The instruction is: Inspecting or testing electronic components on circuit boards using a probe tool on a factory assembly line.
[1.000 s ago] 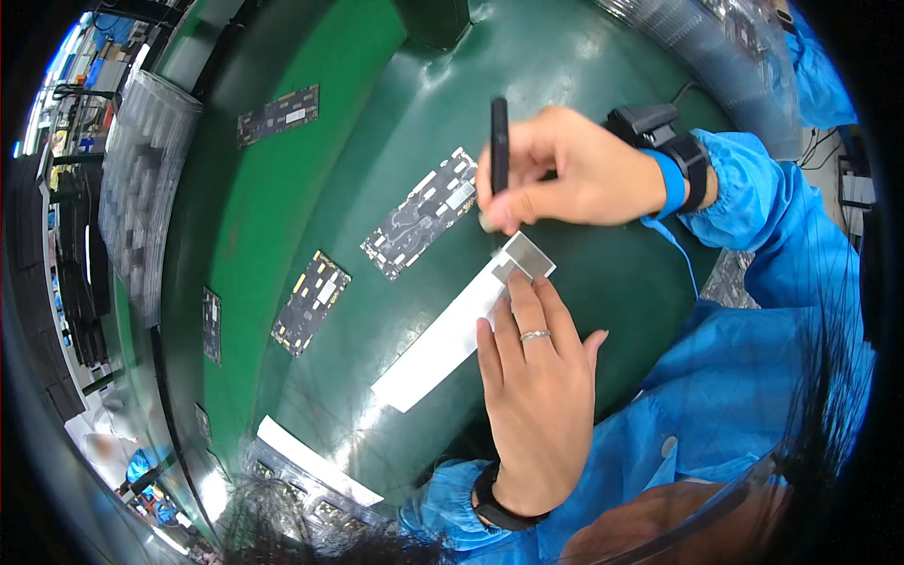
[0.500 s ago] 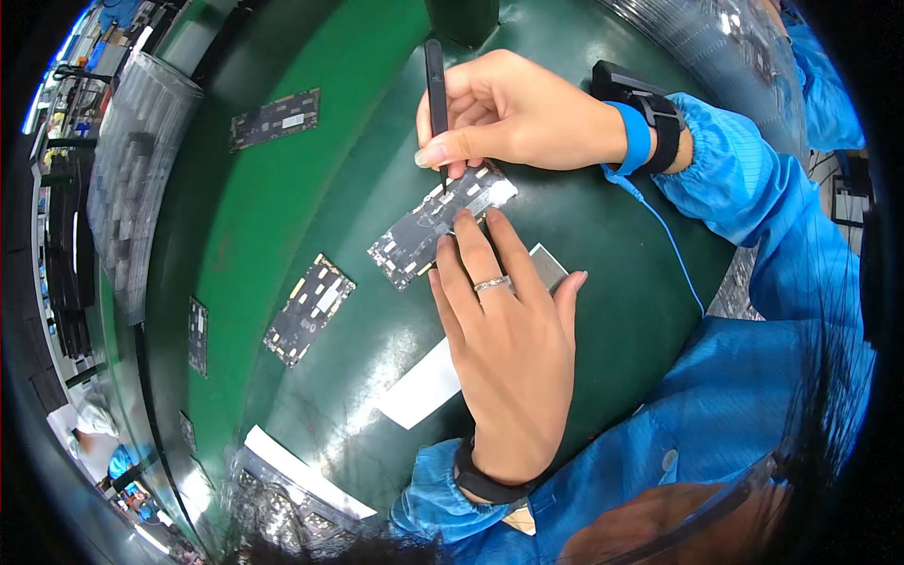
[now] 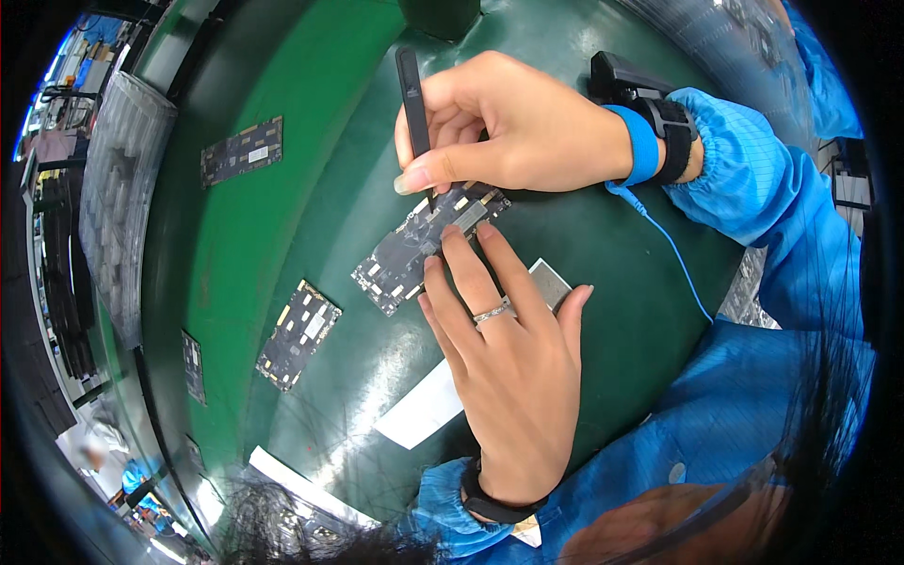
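Observation:
A long dark circuit board (image 3: 391, 265) lies aslant on the green mat, with small pale and gold parts on it. My left hand (image 3: 508, 367) is spread open, palm down, its fingertips resting on the board's near edge. My right hand (image 3: 504, 127) pinches black tweezers (image 3: 411, 94), held nearly upright. Their thin tip points down at the upper middle of the board; whether it touches cannot be made out. Under the left hand, a white strip (image 3: 421, 407) and a small grey-white rectangular piece (image 3: 549, 282) show in part.
Smaller circuit boards lie to the left: one board (image 3: 299, 335) nearby, another board (image 3: 242, 153) on the brighter green strip, a third board (image 3: 193, 366) farther left. Clear plastic trays (image 3: 122, 207) are stacked at the left edge. A blue cord (image 3: 673, 243) trails from my right wrist strap.
The tweezers and right hand have moved slightly left and down in the picture. The view has shifted a little, and the left hand stays on the board.

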The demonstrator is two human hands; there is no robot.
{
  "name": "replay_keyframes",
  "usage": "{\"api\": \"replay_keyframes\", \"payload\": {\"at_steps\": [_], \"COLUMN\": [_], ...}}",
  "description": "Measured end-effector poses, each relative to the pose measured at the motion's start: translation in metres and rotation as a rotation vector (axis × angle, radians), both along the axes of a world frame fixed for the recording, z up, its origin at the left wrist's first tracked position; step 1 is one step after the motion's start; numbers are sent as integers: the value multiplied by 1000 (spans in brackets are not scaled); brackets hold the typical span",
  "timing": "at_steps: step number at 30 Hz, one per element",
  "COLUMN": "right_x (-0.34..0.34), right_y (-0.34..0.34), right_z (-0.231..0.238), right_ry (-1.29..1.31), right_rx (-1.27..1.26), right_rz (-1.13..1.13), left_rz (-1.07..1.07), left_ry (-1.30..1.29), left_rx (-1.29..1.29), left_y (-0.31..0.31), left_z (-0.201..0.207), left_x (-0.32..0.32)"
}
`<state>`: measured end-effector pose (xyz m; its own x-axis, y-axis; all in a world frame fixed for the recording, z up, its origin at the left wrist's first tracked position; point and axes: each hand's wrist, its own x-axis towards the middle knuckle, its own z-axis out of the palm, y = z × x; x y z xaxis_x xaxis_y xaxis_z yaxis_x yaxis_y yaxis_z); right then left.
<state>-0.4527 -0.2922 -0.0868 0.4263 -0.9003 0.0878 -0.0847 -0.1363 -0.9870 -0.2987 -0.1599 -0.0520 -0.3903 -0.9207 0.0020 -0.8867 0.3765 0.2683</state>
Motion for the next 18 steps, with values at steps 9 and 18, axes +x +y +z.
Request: {"api": "replay_keyframes", "payload": {"at_steps": [9,18], "right_x": [-7,-24], "right_y": [0,53], "right_z": [1,33], "right_ry": [-20,139], "right_rx": [-79,36], "right_rz": [74,203], "left_rz": [19,-86], "left_ry": [-64,-43], "left_rx": [-24,239], "left_y": [-3,52], "left_z": [4,35], "left_x": [1,-10]}}
